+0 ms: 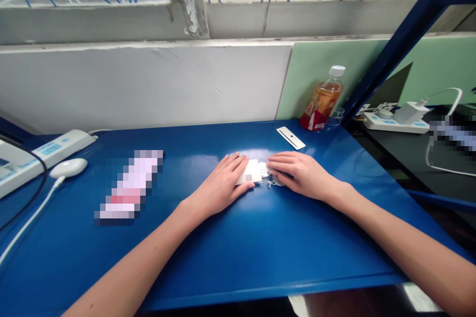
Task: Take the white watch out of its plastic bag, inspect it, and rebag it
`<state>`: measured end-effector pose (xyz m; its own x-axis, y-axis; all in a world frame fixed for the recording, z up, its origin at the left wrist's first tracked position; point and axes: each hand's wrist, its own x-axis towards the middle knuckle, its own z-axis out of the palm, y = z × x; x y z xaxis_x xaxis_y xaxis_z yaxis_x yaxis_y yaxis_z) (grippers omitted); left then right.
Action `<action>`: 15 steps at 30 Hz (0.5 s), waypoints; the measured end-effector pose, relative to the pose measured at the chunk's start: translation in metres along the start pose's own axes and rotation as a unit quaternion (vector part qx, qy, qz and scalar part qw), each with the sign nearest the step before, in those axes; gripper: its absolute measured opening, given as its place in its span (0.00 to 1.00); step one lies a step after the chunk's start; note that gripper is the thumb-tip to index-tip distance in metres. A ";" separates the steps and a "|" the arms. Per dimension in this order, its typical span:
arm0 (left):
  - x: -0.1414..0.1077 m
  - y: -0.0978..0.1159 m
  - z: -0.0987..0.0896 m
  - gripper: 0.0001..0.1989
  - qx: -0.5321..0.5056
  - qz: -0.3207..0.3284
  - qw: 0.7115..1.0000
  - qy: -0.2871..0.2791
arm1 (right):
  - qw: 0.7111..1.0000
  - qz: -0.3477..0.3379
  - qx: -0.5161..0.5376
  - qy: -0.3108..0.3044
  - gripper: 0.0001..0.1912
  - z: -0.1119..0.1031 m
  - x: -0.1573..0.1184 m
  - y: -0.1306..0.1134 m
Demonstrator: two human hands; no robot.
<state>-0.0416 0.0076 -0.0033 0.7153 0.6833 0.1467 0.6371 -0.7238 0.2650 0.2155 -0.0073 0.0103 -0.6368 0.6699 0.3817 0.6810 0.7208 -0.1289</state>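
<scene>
My left hand (228, 181) is closed around a small white box (251, 173) with a square printed code on its face, held just above or on the blue desk. My right hand (301, 176) comes from the other side, fingers bent together at the box's right end. Between the hands, thin white pieces (264, 169) like a bundled cable show at that end. A small white bit (271, 184) and some clear film (277, 181) peek out below my right fingers. What those fingers grip is mostly hidden.
Behind my right hand lies a white card with a dark stripe (290, 137). A drink bottle (323, 99) stands at the back right by a blue post (394, 44). To the left are a blurred-out phone (130, 188), a white corded puck (69, 168) and a power strip (55, 151).
</scene>
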 end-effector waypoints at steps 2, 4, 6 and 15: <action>0.000 0.000 0.000 0.31 -0.001 -0.006 1.000 0.001 | 0.999 0.037 0.005 -0.008 0.14 -0.003 -0.001 -0.003; -0.001 0.000 0.000 0.30 -0.005 -0.007 1.000 0.005 | 0.997 0.072 0.000 -0.014 0.15 -0.004 -0.001 -0.010; -0.001 0.000 0.001 0.30 -0.010 -0.004 1.000 0.011 | 0.995 0.095 -0.008 -0.022 0.17 -0.002 -0.002 -0.020; 0.000 0.003 0.004 0.30 -0.003 0.001 1.000 0.009 | 0.988 0.140 0.069 -0.009 0.31 0.012 -0.005 -0.044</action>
<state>-0.0389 0.0050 -0.0059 0.7109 0.6838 0.1645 0.6339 -0.7242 0.2714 0.1848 -0.0399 0.0034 -0.4377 0.8487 0.2969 0.7769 0.5232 -0.3503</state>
